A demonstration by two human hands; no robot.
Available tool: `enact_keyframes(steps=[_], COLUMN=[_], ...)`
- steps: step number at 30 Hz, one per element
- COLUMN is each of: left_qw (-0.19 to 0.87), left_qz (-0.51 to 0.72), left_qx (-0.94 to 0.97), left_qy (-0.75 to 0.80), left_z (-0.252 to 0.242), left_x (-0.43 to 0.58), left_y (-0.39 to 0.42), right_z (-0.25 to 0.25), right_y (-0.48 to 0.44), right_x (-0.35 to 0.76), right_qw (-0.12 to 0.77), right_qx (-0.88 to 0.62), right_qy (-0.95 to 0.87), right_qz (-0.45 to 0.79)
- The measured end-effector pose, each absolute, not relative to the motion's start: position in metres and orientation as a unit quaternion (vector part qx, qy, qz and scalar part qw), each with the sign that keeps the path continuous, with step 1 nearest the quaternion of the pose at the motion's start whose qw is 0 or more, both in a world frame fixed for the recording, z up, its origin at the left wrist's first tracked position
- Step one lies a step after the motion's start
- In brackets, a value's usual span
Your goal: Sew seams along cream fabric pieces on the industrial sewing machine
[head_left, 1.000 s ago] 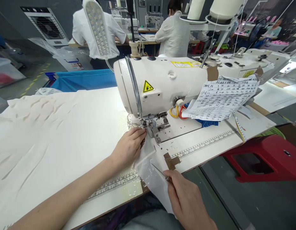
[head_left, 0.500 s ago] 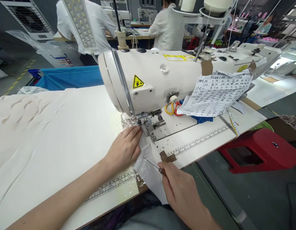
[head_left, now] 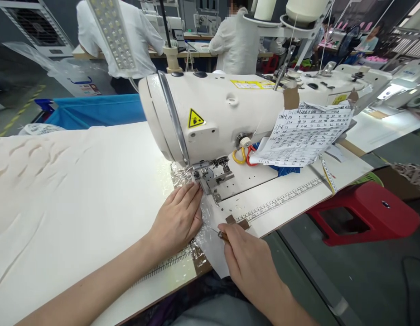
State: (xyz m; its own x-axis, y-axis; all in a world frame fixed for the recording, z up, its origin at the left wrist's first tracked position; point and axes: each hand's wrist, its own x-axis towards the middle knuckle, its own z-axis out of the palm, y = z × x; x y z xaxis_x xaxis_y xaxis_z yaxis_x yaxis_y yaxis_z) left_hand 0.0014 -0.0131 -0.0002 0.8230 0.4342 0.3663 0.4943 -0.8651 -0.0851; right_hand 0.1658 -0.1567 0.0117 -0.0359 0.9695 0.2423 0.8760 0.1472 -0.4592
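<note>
My left hand (head_left: 180,216) lies flat with its fingers stretched out, pressing on white cloth (head_left: 214,253) just in front of the sewing machine's (head_left: 213,108) presser foot. My fingertips are right beside the foot. In my closed right hand (head_left: 252,258) is an awl (head_left: 224,236), with a brownish handle and a thin metal shaft. Its tip points left at the cloth, close to my left thumb; whether it touches cannot be seen. The cloth hangs over the table's front edge between my hands. Shiny clear film covers the table around the needle area.
A broad pale fabric (head_left: 29,181) covers the left of the table. Right of the needle lie scissors (head_left: 245,155), a handwritten sheet (head_left: 301,133) and a tape measure (head_left: 328,174). A red stool (head_left: 369,213) stands at the right. People in white (head_left: 235,40) sit behind the machine.
The loose end of the white cloth has drawn up toward the machine. My right hand has shifted slightly left with the awl, whose tip is now nearer my left hand.
</note>
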Motion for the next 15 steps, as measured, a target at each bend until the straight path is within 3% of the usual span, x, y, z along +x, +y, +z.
enact_keyframes(steps=[15], left_qw=[0.065], left_qz=[-0.188], left_qx=[-0.952], left_qy=[-0.231], left_z=[0.000], left_x=[0.000], left_y=[-0.014], right_z=[0.013], right_y=[-0.143], right_x=[0.159], right_qw=[0.243], right_qx=[-0.648], right_qy=[-0.718], right_qz=[0.070])
